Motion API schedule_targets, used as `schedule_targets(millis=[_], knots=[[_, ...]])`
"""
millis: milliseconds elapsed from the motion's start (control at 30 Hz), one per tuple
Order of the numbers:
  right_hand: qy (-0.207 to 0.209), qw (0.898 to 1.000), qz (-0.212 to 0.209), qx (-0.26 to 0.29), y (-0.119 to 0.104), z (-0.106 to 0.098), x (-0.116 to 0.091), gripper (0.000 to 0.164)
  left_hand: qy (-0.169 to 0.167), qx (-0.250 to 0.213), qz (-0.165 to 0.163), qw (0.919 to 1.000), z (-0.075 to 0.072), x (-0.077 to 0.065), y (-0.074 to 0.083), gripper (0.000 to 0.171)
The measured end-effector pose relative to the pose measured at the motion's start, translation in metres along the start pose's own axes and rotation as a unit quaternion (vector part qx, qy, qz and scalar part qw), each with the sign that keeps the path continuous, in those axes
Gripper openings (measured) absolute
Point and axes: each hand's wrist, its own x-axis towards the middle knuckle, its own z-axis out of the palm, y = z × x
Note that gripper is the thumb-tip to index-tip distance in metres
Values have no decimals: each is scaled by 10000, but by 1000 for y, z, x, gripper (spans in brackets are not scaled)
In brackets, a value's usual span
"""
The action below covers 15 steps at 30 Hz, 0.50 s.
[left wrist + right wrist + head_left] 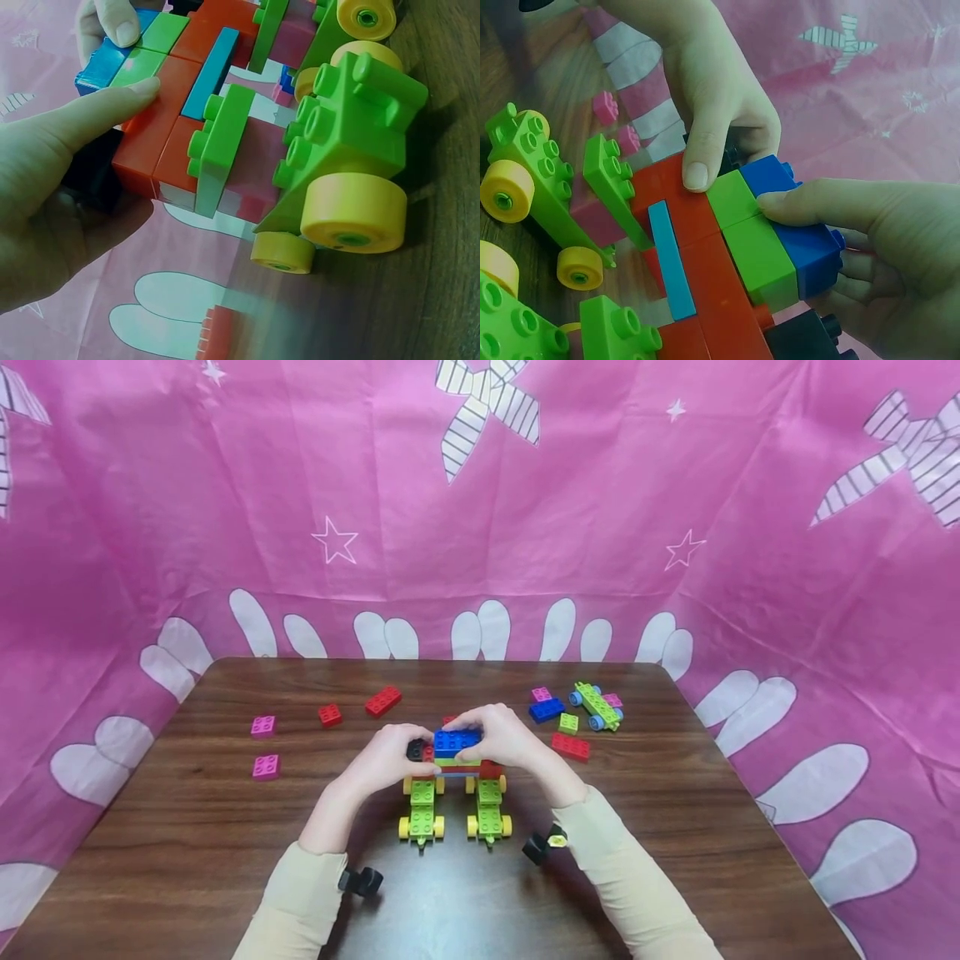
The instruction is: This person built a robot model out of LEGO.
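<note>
A toy brick structure stands on two green wheeled bases (pixel 422 810) with yellow wheels. Its upper part has red bricks (pixel 712 277), a thin light-blue plate (pixel 672 259), green bricks (pixel 759 259) and a blue brick (pixel 457 741) on top. My left hand (pixel 390 752) grips the structure's left side, thumb on the front of a red brick and fingers behind, near a black brick (pixel 94 169). With my right hand (pixel 892 255) I pinch the blue brick, the thumb on its front near the green brick, the fingers behind it. The back of the structure is mostly hidden.
Pink bricks (pixel 266 767) and red bricks (pixel 383 700) lie at the left and back. To the right are a red brick (pixel 571 747), a blue brick (pixel 546 710), a small green brick (pixel 568 723) and a green base with blue wheels (pixel 597 707). A pink curtain (pixel 405 552) surrounds the table (pixel 187 827).
</note>
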Motion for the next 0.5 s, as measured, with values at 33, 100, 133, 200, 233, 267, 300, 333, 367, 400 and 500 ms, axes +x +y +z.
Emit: schedule_targets(millis=[33, 100, 133, 200, 233, 267, 300, 333, 367, 400, 500], knots=[[-20, 10000, -19, 10, 0, 0, 1, 40, 1, 23, 13, 10000, -1, -1, 0, 49], [-45, 10000, -33, 22, -1, -1, 1, 41, 11, 70, 58, 10000, -1, -2, 0, 52], [-59, 10000, -38, 25, -1, -1, 1, 41, 17, 85, 82, 9999, -2, -2, 0, 54], [-85, 9999, -84, 8, -2, -2, 2, 41, 28, 112, 137, 9998, -3, -3, 1, 57], [-95, 9999, -114, -2, -2, -2, 2, 41, 34, 116, 156, 9998, -3, -4, 1, 58], [-99, 9999, -138, -17, -2, -2, 2, 42, 44, 109, 161, 9998, -3, -4, 2, 59], [-105, 9998, -165, -33, -2, -2, 2, 43, 53, 103, 161, 9998, -4, -5, 3, 60], [-114, 9997, -210, -52, -2, -2, 3, 43, 63, 89, 163, 9998, -4, -5, 3, 61], [-123, 9996, -249, -74, -2, -2, 3, 44, 74, 72, 167, 9998, -5, -6, 4, 61], [-130, 9995, -274, -92, -2, -3, 3, 45, 88, 55, 174, 9998, -5, -6, 4, 61], [-155, 9993, -346, -37, -1, -4, 1, 47, 146, -71, 144, 9998, -7, -8, 6, 62]])
